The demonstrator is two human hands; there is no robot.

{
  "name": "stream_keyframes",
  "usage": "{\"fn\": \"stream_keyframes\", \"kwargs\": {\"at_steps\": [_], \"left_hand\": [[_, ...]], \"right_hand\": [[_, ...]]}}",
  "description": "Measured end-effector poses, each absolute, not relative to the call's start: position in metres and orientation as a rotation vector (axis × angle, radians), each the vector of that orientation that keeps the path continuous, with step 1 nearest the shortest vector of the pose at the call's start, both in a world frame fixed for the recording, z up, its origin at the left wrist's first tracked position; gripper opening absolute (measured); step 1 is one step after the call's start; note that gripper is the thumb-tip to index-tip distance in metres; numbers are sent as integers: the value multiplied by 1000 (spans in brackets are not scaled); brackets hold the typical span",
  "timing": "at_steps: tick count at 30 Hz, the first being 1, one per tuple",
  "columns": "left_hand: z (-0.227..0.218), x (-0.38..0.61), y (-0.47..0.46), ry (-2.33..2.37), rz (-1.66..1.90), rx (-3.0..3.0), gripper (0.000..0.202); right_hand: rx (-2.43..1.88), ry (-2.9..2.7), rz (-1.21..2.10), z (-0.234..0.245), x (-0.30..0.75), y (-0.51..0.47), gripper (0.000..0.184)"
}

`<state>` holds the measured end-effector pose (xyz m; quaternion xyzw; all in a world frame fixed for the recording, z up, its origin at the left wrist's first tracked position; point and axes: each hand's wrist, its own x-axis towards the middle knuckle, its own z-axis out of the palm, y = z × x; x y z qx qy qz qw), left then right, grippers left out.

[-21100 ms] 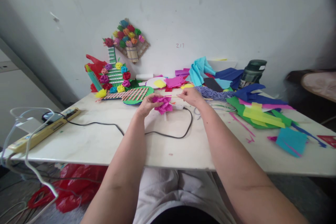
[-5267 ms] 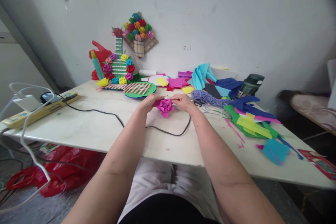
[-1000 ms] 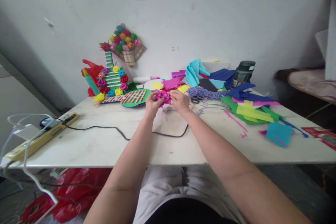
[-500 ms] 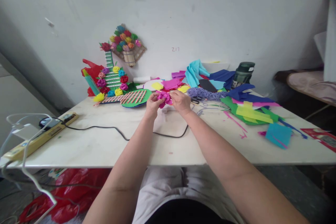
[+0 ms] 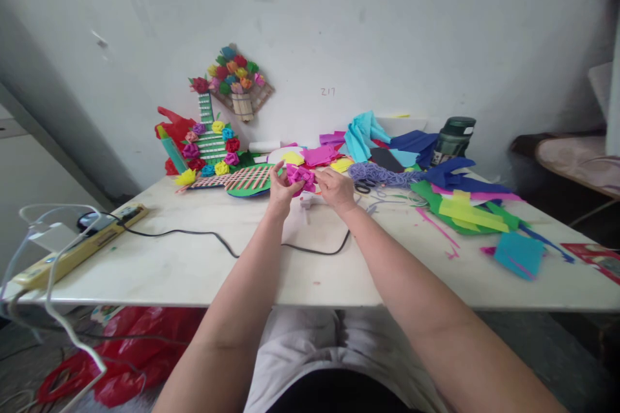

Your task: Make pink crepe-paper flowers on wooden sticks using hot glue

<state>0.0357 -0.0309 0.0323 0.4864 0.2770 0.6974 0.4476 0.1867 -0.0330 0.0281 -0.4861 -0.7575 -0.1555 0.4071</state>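
A magenta paper flower (image 5: 299, 176) is held up over the middle of the white table (image 5: 194, 258), between both my hands. My left hand (image 5: 281, 190) pinches its left side with fingers curled. From the right, my right hand (image 5: 336, 188) closes on the flower's other side. A black cable (image 5: 227, 246) loops on the table just below my hands. Behind the flower lies a green disc with woven orange strips (image 5: 252, 178).
Finished paper-flower pieces (image 5: 213, 142) lean on the wall at back left, another (image 5: 237, 80) hangs above. Loose coloured paper (image 5: 465, 206), purple yarn (image 5: 378, 173) and a dark jar (image 5: 450, 139) fill the right. A yellow power strip (image 5: 72, 246) lies at left. Red bag (image 5: 130, 348) under the table.
Over the last second both hands lifted the flower slightly and turned it, left fingers shifting higher on it. Earlier the flower was held lower, near the table.
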Motion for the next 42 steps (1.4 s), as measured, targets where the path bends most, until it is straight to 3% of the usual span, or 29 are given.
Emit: {"fn": "stream_keyframes", "kwargs": {"at_steps": [4, 11, 18, 31, 42], "left_hand": [[34, 26, -30, 658, 1644, 1247, 80], [33, 16, -30, 689, 1541, 1426, 49], [35, 15, -31, 744, 1584, 1471, 36], [29, 9, -20, 704, 1672, 1473, 34], [24, 0, -15, 770, 1724, 1415, 34]], "right_hand": [[-1210, -1926, -372, 28, 186, -34, 35], [-1164, -1960, -343, 29, 186, -36, 34], [-1136, -1967, -318, 29, 187, -34, 33], [-965, -1932, -254, 28, 198, -24, 29], [-1216, -1867, 185, 26, 226, -10, 22]]}}
